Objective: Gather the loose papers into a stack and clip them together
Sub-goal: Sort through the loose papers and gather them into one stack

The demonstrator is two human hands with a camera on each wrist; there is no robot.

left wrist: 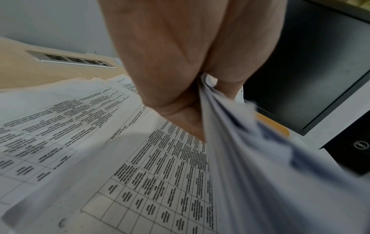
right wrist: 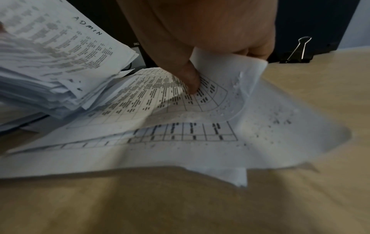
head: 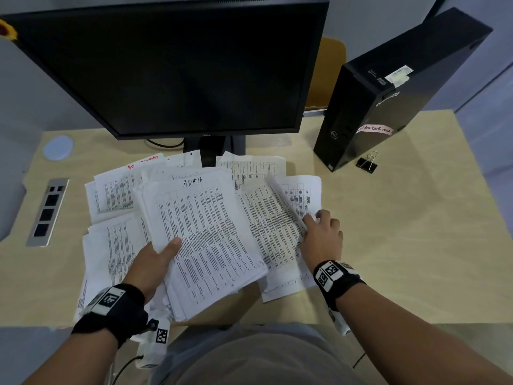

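Paper stack [head: 205,234], top sheet handwritten "ADMIN", held tilted above loose sheets [head: 116,245] on the desk [head: 402,232]; left hand [head: 155,262] pinches its edge, thumb on top. Right hand [head: 322,237] pinches a curled sheet [right wrist: 226,74]. Binder clip [head: 367,162] lies beside the Dell tower [head: 388,101], whose pink label is possibly handwritten, illegible. Dell monitor [head: 177,65] behind.

"ADMIN" is handwritten in capitals at the top of the uppermost sheet [head: 205,218] of the held paper stack. "DELL" stands on the monitor's lower bezel [head: 206,135], and the round Dell logo on the black computer tower [head: 334,133]. The tower's pink handwritten label [head: 375,129] and the sheets' printed tables cannot be read.
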